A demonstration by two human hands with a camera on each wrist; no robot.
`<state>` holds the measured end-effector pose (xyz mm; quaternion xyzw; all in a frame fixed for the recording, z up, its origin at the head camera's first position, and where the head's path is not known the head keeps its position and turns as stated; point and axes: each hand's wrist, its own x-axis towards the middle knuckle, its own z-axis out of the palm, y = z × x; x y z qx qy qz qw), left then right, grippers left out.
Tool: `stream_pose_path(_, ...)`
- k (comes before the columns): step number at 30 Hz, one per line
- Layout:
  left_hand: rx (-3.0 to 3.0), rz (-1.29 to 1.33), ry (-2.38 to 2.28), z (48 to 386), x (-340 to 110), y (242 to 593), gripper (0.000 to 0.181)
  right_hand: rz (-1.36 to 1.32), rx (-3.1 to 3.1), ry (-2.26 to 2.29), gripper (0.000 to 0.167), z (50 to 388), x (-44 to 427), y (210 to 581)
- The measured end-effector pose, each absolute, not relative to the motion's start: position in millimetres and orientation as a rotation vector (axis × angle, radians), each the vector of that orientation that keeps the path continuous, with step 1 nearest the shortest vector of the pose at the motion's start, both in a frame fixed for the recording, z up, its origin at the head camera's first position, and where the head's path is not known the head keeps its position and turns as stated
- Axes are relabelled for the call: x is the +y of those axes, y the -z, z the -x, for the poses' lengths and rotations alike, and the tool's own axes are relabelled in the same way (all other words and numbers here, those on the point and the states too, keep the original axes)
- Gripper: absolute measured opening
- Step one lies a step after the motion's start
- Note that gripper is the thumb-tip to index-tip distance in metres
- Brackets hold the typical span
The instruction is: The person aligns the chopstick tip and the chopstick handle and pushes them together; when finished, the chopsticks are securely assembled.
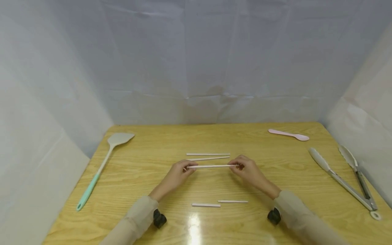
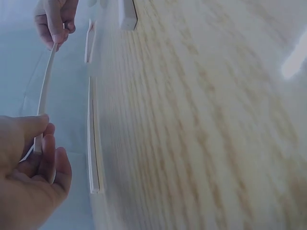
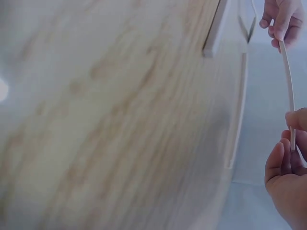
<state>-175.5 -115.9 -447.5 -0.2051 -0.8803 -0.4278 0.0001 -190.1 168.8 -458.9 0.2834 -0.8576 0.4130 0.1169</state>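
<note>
Both hands hold one thin pale chopstick level above the table, one hand near each end. My left hand pinches its left end between thumb and fingers, and my right hand pinches the right end. In the left wrist view the held chopstick looks slightly bowed. Just behind it on the table lie two more chopsticks, a straight one and a slightly slanted one. Nearer to me, between the forearms, lie two short pale sticks, a left one and a right one.
A spatula with a green handle lies along the left side of the wooden table. Spread metal tongs lie at the right edge. A pink spoon rests at the back right. A pale sheet hangs behind the table.
</note>
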Motion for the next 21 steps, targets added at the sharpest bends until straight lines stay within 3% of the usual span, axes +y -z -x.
stream_pose_path(21, -2.900, 0.680, 1.298, 195, -114, 459, 0.017, -0.700, -2.814, -1.332, 0.012, 210, 171, 475)
